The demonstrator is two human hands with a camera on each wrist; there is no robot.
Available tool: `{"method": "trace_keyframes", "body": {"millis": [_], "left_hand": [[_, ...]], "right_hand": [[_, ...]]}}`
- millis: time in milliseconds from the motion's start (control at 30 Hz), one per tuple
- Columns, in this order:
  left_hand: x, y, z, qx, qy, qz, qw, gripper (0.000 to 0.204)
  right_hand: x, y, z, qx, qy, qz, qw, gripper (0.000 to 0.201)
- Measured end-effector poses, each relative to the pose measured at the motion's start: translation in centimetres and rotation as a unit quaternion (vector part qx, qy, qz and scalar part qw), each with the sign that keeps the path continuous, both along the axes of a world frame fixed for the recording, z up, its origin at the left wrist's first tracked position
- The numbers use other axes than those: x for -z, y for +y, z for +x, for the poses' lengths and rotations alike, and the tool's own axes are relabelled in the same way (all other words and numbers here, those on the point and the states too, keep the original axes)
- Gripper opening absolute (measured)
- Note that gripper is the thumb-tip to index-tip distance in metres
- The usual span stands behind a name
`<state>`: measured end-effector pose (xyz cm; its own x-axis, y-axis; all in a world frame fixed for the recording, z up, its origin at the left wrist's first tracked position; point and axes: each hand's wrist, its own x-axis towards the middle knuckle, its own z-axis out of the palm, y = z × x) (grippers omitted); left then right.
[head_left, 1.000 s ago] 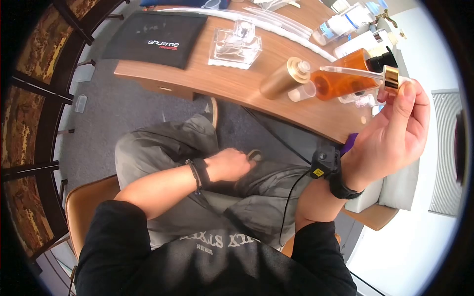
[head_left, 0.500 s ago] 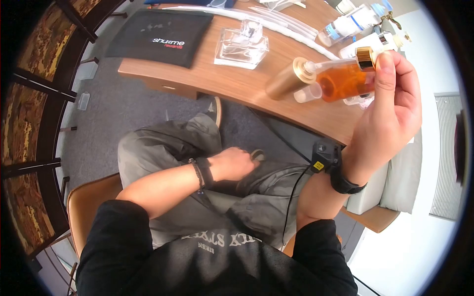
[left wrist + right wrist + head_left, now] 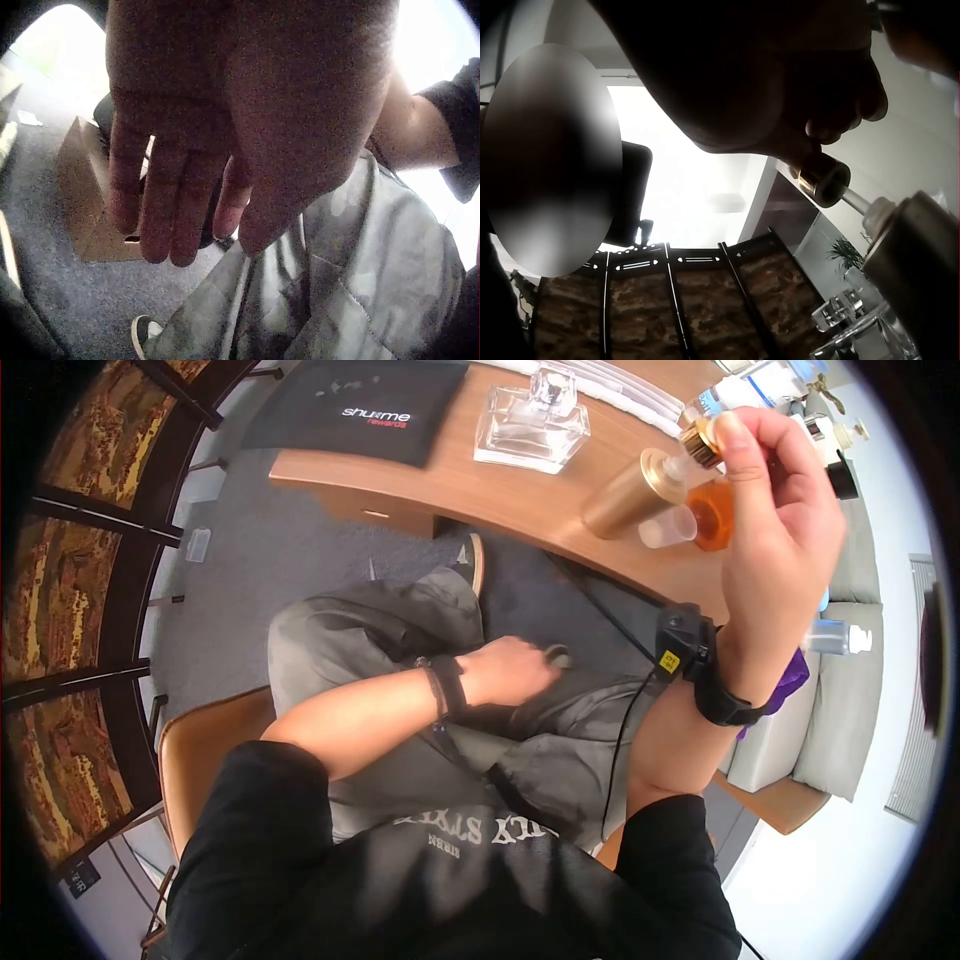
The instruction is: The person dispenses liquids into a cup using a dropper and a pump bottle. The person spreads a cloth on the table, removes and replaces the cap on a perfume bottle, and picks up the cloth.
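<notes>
Right hand [image 3: 785, 520] tight on gold dropper cap [image 3: 702, 444] — left hand [image 3: 510, 670] loose.

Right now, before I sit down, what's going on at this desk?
The person's right hand pinches a shiny gold dropper cap, its clear, thin pipette reaching into the neck of a matte gold cylindrical bottle on the brown wooden desk. The pipette's tip is hidden. The left hand hangs empty near the lap. A clear, square glass bottle sits nearby.

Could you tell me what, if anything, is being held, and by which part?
The right hand pinches the dropper by its gold cap.
</notes>
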<state>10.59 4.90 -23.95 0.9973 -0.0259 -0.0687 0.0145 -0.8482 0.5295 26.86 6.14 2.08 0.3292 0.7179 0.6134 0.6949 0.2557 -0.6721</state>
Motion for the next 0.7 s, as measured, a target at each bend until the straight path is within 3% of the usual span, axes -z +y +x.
{"method": "trace_keyframes", "body": {"millis": [133, 200, 300, 633, 700], "left_hand": [[-0.3, -0.1, 0.1, 0.003, 0.013, -0.002, 1.000, 0.033], [-0.4, -0.1, 0.1, 0.005, 0.018, -0.004, 1.000, 0.033], [-0.6, -0.1, 0.1, 0.009, 0.025, -0.004, 1.000, 0.034], [-0.6, -0.1, 0.0, -0.003, 0.016, -0.001, 1.000, 0.031], [-0.6, -0.1, 0.1, -0.007, 0.017, -0.003, 1.000, 0.031]], "right_hand": [[0.6, -0.1, -0.5, 0.046, -0.043, -0.048, 0.997, 0.019], [1.1, 0.1, -0.6, 0.056, -0.011, 0.009, 0.998, 0.012], [1.5, -0.3, -0.9, 0.027, 0.042, -0.023, 0.998, 0.011], [1.6, -0.7, -1.6, 0.049, 0.043, -0.045, 0.997, 0.009], [1.9, -0.6, -1.2, 0.060, -0.004, -0.027, 0.998, 0.008]]}}
